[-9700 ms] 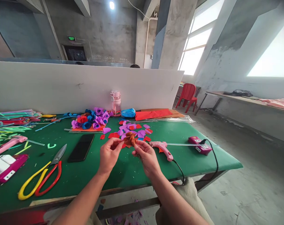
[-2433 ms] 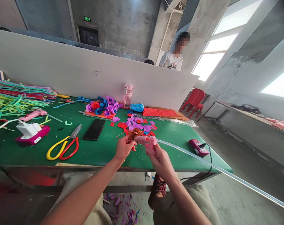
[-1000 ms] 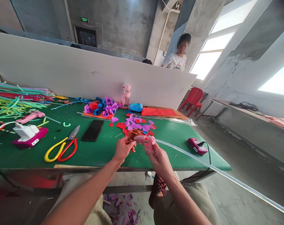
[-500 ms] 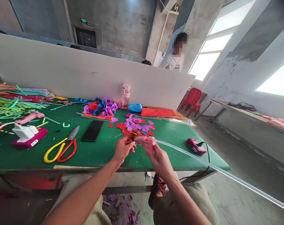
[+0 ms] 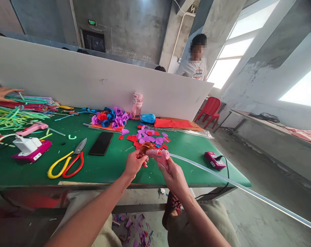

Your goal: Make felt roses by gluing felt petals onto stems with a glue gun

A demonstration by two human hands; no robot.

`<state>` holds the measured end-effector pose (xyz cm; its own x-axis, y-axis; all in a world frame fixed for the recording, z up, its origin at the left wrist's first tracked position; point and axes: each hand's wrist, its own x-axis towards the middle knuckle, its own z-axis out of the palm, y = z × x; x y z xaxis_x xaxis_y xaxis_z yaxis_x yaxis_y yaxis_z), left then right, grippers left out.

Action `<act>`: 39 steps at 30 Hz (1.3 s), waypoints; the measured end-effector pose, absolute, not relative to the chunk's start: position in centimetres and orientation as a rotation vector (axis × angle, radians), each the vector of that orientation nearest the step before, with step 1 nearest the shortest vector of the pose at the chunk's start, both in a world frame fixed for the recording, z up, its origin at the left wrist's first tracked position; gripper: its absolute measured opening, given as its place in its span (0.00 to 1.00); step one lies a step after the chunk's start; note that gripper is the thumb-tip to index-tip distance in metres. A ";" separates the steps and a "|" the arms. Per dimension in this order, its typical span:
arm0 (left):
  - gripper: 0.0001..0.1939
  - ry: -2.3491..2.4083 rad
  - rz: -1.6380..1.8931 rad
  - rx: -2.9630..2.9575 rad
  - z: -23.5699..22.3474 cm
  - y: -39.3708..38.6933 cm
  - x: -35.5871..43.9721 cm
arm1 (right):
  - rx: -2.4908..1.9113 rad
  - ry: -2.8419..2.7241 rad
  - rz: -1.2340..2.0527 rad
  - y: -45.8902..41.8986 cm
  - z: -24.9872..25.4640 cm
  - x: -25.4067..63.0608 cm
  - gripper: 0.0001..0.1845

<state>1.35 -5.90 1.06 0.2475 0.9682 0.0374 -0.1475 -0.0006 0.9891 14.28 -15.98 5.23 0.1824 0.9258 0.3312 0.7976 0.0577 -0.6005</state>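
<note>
My left hand (image 5: 135, 164) is closed on a brown paper flower (image 5: 146, 147), held above the front half of the green table. In my right hand (image 5: 175, 175) is a pink glue gun (image 5: 159, 155), fingers wrapped round its handle. Its nozzle end points left and meets the flower's edge; whether it touches I cannot tell. A long clear glue stick (image 5: 222, 176) runs from the gun's back toward the lower right. Just beyond my hands lie loose purple petals (image 5: 147, 136) and red petals (image 5: 132, 138).
Scissors (image 5: 72, 161), a phone (image 5: 101, 144) and a magenta power strip (image 5: 33, 151) lie left. Finished paper flowers (image 5: 111, 117), a pink bottle (image 5: 137, 104) and a blue pouch (image 5: 147, 118) sit behind. Another person's hand (image 5: 3, 94) is over pipe cleaners (image 5: 29, 103). A second power strip (image 5: 214, 160) sits right.
The glue gun and my right hand have shifted very slightly left. At the far left the other person's hand has lifted a little; the person behind the partition has moved slightly right.
</note>
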 end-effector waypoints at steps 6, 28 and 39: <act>0.04 0.929 1.086 1.211 1.4 -6.0 1.3 | -1.751 -1.660 0.241 -16.0 5.2 14.3 0.15; 0.07 0.888 1.103 1.198 0.3 -5.2 1.1 | -1.632 -1.526 0.410 -16.2 4.8 15.1 0.15; 0.17 0.787 1.034 0.969 0.7 -5.2 0.6 | -1.455 -1.089 0.709 -16.3 5.7 17.4 0.22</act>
<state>0.60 -5.15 0.69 0.3254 0.9418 -0.0843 -0.3324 0.1974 0.9223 17.44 -16.33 5.72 0.3918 0.9084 0.1463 0.2331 0.0558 -0.9708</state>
